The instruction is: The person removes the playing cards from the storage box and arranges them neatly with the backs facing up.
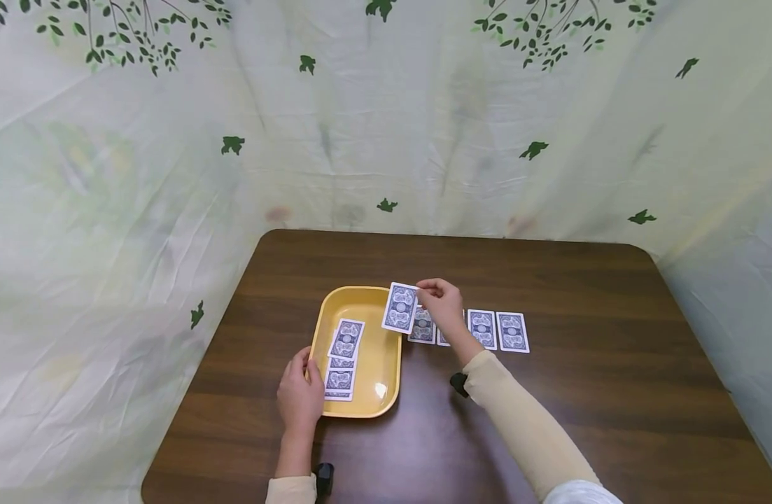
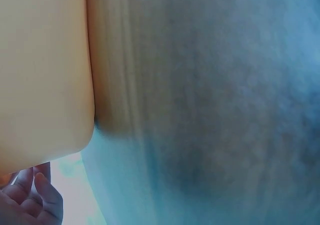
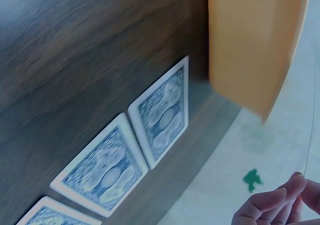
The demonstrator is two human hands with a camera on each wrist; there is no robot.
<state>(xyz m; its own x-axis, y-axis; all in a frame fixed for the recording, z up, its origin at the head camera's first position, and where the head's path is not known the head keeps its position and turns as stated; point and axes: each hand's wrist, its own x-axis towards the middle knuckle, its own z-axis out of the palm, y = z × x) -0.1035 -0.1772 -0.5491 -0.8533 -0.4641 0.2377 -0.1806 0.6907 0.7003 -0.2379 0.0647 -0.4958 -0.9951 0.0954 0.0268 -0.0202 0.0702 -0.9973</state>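
Observation:
My right hand (image 1: 442,306) pinches a blue-backed playing card (image 1: 399,307) by its right edge, and the card overlaps the right rim of the yellow tray (image 1: 376,360). At the tray's left side, my left hand (image 1: 300,394) grips the rim. Several face-down cards (image 1: 346,339) lie overlapping inside the tray, along its left half. To its right runs a row of face-down cards (image 1: 513,332), partly covered by my right hand and wrist. The right wrist view shows the right hand (image 3: 275,205) with thumb and fingertips together, beyond the row's cards (image 3: 105,170).
Everything stands on a dark wooden table (image 1: 587,413) with rounded corners. A pale cloth backdrop (image 1: 423,126) with green leaf prints hangs behind and beside it. Black bands (image 1: 459,384) sit at both wrists.

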